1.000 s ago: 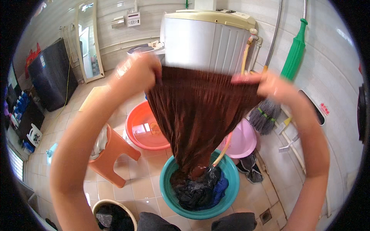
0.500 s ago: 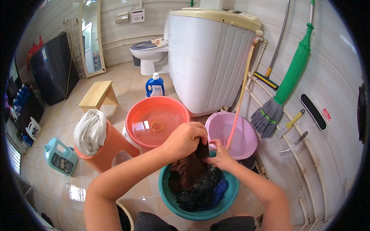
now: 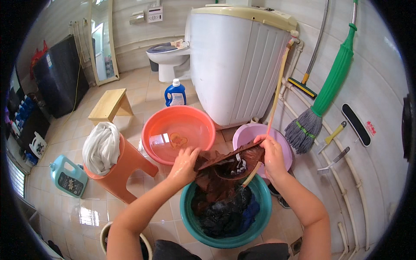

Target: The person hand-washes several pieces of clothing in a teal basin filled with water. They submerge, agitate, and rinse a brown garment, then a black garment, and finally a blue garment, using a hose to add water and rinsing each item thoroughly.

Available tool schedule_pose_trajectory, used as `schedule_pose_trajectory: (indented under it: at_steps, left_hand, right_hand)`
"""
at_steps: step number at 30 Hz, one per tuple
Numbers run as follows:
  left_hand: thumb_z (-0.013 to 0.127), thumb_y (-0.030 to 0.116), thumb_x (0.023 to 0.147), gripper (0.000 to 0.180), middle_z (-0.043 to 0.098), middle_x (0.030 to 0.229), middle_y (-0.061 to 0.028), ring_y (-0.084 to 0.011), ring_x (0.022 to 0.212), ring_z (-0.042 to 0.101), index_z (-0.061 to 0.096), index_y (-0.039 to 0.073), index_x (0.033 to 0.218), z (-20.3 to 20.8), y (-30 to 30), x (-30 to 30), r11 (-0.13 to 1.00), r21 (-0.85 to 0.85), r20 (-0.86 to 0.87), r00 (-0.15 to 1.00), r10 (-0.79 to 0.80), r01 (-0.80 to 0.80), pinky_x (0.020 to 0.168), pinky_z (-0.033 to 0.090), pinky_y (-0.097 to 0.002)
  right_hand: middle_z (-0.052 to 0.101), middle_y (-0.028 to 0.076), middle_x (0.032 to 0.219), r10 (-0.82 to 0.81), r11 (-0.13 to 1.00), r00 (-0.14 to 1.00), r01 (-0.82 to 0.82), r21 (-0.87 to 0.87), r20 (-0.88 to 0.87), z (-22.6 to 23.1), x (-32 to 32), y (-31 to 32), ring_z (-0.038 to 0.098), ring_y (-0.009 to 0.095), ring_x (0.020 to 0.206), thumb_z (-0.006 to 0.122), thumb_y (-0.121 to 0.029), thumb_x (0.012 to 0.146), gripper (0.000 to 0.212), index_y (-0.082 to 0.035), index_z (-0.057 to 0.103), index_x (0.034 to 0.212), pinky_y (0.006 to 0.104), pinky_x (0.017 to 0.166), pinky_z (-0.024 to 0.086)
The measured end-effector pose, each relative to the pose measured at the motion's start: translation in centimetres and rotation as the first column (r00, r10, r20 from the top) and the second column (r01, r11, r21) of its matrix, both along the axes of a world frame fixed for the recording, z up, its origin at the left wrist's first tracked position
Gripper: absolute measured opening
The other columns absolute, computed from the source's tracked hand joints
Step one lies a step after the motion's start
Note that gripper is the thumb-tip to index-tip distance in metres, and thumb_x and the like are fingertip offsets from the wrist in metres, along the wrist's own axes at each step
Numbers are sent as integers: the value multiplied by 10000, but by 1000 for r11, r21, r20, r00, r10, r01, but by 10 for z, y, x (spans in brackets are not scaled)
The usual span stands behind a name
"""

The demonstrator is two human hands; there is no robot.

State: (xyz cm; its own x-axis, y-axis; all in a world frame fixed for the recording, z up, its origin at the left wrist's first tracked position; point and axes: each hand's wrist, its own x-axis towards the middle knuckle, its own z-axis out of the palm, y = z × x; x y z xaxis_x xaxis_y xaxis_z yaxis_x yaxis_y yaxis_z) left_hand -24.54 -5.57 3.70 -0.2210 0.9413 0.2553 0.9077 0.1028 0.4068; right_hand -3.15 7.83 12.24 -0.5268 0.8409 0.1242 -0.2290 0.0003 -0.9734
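A wet, dark brown garment (image 3: 216,173) is stretched by its band between my two hands. White strips, perhaps a drawstring or label, show inside its opening. My left hand (image 3: 184,167) grips the band at one end, and my right hand (image 3: 273,156) grips the other. The lower part of the cloth hangs into a teal basin (image 3: 190,232), which holds soaked black and blue clothes (image 3: 223,216) in water. A yellowish-pink hose (image 3: 277,91) passes behind the garment near my right hand, and its end emerges over the basin.
An orange basin of water (image 3: 160,125) and a pink basin (image 3: 245,132) stand beyond. At left are an orange stool (image 3: 119,177) bearing white cloth, a detergent jug (image 3: 65,175) and a wooden stool (image 3: 106,104). A washing machine (image 3: 229,65) and mop (image 3: 333,73) stand farther back.
My hands have moved apart, left hand leftward and right hand rightward. The brown garment, bunched before, is now spread open between them. The hose end now shows over the teal basin.
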Motion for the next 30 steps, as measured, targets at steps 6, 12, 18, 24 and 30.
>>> schedule_pose_trajectory:
  at_steps: [6, 12, 18, 24, 30]
  left_hand:
    - [404, 281, 892, 356, 618, 999, -127, -248, 721, 641, 535, 52, 1130, -48, 16, 10, 832, -525, 833, 308, 460, 180, 609, 488, -370]
    - [484, -32, 774, 290, 611, 954, -105, -188, 829, 590, 544, 21, 1053, -28, 41, -4, 949, 55, 987, -125, -98, -312, 740, 471, -303]
    - [596, -35, 630, 325, 599, 821, -116, -197, 770, 582, 532, -24, 948, 61, 47, -31, 899, 135, 722, 663, 200, -417, 669, 475, -299]
    - [628, 122, 653, 232, 595, 719, -108, -193, 658, 571, 605, 18, 859, 188, 55, -52, 869, 15, 466, 772, 432, -495, 567, 469, -304]
    - [482, 271, 825, 224, 557, 703, -22, -127, 554, 471, 618, 141, 947, 346, 28, -106, 877, 387, 324, 932, 161, -286, 458, 373, -279]
  right_hand:
    - [555, 18, 813, -93, 991, 994, 98, -94, 55, -3, 2, 7, 551, 84, 708, 439, -65, 841, 108, -59, 538, 883, 215, 603, 456]
    - [563, 18, 873, -62, 989, 957, 97, -113, 283, -10, 4, 10, 557, 87, 752, 628, -44, 726, 228, -83, 504, 913, 218, 621, 456]
    - [471, 9, 692, -435, 791, 825, 159, 590, 361, -17, 32, 68, 492, 125, 637, 587, 41, 585, 359, -80, 504, 912, 256, 586, 411]
    - [390, -15, 613, -554, 600, 812, 239, 764, 181, 109, 26, 75, 437, 111, 584, 507, 36, 585, 333, -89, 609, 876, 252, 554, 380]
    - [533, -34, 777, -530, 152, 802, 409, 900, -275, 270, 31, 86, 458, 52, 656, 513, -96, 737, 313, -97, 622, 1029, 196, 572, 376]
